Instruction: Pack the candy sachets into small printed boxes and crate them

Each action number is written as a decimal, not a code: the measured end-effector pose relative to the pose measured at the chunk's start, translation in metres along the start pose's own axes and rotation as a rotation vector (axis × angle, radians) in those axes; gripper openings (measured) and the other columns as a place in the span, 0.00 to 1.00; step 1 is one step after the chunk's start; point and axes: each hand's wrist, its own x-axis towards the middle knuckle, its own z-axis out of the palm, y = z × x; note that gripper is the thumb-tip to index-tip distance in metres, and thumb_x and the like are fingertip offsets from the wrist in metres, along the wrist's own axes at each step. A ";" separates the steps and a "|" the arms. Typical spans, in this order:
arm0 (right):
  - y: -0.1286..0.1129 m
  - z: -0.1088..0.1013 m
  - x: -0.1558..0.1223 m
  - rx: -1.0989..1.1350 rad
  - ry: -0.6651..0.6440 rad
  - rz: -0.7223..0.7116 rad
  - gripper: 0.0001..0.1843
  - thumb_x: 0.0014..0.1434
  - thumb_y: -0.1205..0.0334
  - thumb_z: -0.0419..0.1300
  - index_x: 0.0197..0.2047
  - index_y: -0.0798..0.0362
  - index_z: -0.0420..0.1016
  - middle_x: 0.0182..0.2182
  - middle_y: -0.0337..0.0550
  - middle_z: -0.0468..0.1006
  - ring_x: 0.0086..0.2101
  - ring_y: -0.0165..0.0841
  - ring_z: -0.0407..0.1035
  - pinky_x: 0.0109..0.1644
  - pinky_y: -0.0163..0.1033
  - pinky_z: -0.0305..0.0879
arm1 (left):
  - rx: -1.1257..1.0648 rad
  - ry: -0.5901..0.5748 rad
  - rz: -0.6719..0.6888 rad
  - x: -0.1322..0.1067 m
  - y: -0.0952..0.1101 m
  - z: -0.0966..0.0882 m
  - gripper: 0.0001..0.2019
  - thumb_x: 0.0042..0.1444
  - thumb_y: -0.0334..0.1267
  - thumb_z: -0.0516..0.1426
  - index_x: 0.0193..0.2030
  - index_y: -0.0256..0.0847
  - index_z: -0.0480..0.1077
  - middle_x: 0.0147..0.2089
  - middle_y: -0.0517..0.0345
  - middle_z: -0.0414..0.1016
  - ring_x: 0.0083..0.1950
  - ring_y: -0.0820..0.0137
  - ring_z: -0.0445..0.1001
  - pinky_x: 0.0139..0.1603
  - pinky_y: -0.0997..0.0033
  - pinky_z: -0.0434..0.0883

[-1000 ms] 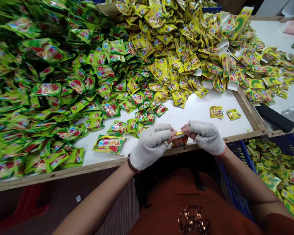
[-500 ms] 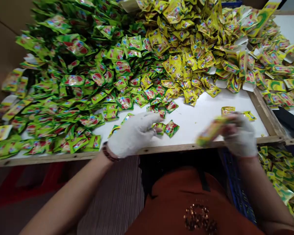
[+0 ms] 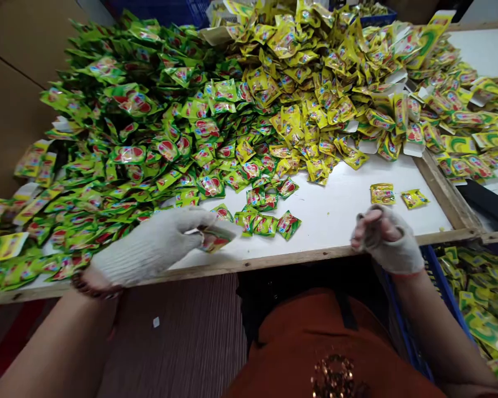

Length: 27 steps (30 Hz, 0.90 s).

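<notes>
My left hand (image 3: 157,246), in a white knit glove, lies over the table's front edge and pinches a green sachet (image 3: 216,239) between its fingertips. My right hand (image 3: 384,237), also gloved with bare fingertips, hovers at the front right edge with its fingers curled and nothing visible in them. A few green sachets (image 3: 269,221) lie loose between the hands. Two yellow sachets (image 3: 382,193) lie just beyond my right hand.
A big heap of green sachets (image 3: 128,138) covers the left of the white table (image 3: 336,204); a heap of yellow sachets (image 3: 315,83) covers the back right. A blue crate (image 3: 477,293) with filled packs stands low at the right. A wooden rim (image 3: 444,185) bounds the table.
The small pack held in both hands a second ago went right with my right hand and is gone from it. My left hand moved left and picked up a green sachet.
</notes>
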 end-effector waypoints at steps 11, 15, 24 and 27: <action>0.025 0.035 0.008 -0.444 0.024 -0.235 0.09 0.60 0.61 0.66 0.43 0.49 0.72 0.40 0.43 0.80 0.40 0.34 0.78 0.47 0.41 0.76 | -0.505 0.369 0.093 0.028 0.075 0.138 0.19 0.51 0.39 0.66 0.48 0.42 0.69 0.43 0.54 0.79 0.43 0.65 0.80 0.46 0.65 0.77; 0.025 0.026 0.008 -0.627 0.022 -0.328 0.05 0.61 0.64 0.63 0.43 0.49 0.76 0.37 0.43 0.81 0.37 0.35 0.77 0.44 0.40 0.75 | -0.441 0.319 0.225 0.028 0.072 0.144 0.08 0.56 0.37 0.63 0.43 0.43 0.73 0.40 0.55 0.81 0.41 0.66 0.80 0.45 0.66 0.77; 0.019 0.029 0.016 -0.729 -0.170 -0.435 0.04 0.63 0.66 0.59 0.35 0.51 0.74 0.29 0.39 0.75 0.31 0.31 0.70 0.37 0.36 0.67 | -0.702 0.208 0.105 0.034 0.076 0.135 0.12 0.55 0.41 0.63 0.44 0.39 0.75 0.40 0.53 0.82 0.41 0.66 0.80 0.43 0.67 0.77; 0.025 0.029 0.016 -0.592 -0.073 -0.319 0.12 0.62 0.64 0.60 0.50 0.52 0.71 0.31 0.37 0.73 0.30 0.29 0.69 0.36 0.34 0.67 | -0.869 0.189 0.082 0.039 0.076 0.140 0.25 0.53 0.41 0.65 0.56 0.38 0.68 0.42 0.52 0.81 0.40 0.66 0.81 0.39 0.69 0.77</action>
